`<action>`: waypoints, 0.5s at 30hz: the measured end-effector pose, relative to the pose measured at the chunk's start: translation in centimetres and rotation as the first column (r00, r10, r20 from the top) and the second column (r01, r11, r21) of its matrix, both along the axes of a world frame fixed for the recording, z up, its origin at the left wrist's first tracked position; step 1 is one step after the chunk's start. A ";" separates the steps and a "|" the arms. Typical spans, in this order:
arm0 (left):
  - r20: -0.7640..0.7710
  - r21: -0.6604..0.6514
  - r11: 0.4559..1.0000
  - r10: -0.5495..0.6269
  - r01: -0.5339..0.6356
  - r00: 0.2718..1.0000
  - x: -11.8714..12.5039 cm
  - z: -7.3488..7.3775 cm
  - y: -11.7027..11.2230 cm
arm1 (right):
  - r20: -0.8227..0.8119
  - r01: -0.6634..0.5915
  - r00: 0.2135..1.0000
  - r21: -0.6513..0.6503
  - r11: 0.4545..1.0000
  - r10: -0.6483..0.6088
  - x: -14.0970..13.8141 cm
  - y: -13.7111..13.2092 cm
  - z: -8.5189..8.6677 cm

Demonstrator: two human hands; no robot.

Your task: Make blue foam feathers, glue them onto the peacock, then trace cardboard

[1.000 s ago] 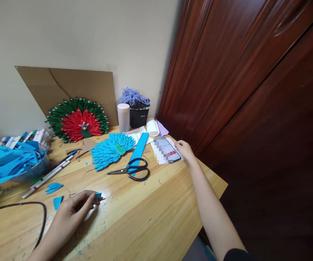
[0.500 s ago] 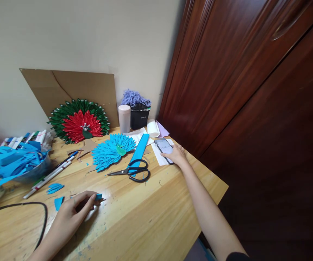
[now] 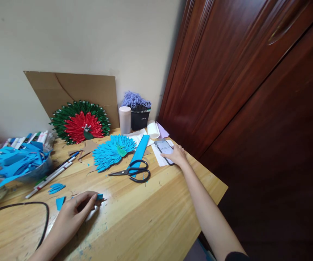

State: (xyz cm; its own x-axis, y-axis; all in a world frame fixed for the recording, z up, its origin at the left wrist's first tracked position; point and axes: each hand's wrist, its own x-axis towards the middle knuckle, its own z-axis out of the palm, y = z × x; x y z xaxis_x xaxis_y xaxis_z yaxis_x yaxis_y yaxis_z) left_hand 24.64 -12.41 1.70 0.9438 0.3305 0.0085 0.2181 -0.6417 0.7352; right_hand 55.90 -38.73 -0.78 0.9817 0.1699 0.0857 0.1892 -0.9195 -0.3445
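My left hand [image 3: 76, 214] rests low over the table, thumb and forefinger pinching a small piece of blue paper [image 3: 99, 197]. Further right, my right hand [image 3: 177, 156] grips a phone [image 3: 164, 148] by its near end, the thumb over the lit screen, which shows digits. A white sheet [image 3: 156, 154] lies under the phone. Black-handled scissors [image 3: 139, 171] rest across a blue paper strip [image 3: 142, 148] between my hands. Behind the scissors is a fan of layered blue paper petals [image 3: 109, 154] with a green piece on it.
Blue cut paper [image 3: 23, 159] fills a bowl at left, beside several markers [image 3: 51, 177]. A black cable [image 3: 47, 214] curves at front left. A red and green petal fan [image 3: 83, 123] leans on cardboard [image 3: 91, 88]. A black container [image 3: 140, 119] holds purple yarn; a dark wooden cabinet [image 3: 227, 90] borders the right.
The camera view has shifted slightly, and the digits on the phone screen look different. Both hands keep the same position and hold.
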 end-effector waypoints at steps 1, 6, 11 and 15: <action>0.000 0.004 1.000 -0.001 0.001 1.000 0.0 0.0 0.0 | -0.001 0.002 1.000 0.000 1.000 -0.002 0.0 0.0 0.0; -0.022 0.031 0.999 -0.009 0.010 1.000 -0.1 -0.2 0.1 | -0.010 0.005 1.000 -0.004 1.000 -0.005 0.1 -0.1 0.0; -0.040 0.039 0.999 -0.018 0.019 0.999 -0.2 -0.3 0.2 | -0.013 -0.002 1.000 0.000 1.000 0.002 0.1 -0.1 0.0; -0.037 0.056 0.998 -0.007 0.009 0.999 -0.2 -0.4 0.3 | -0.006 -0.001 1.000 -0.002 1.000 0.001 0.1 -0.1 0.0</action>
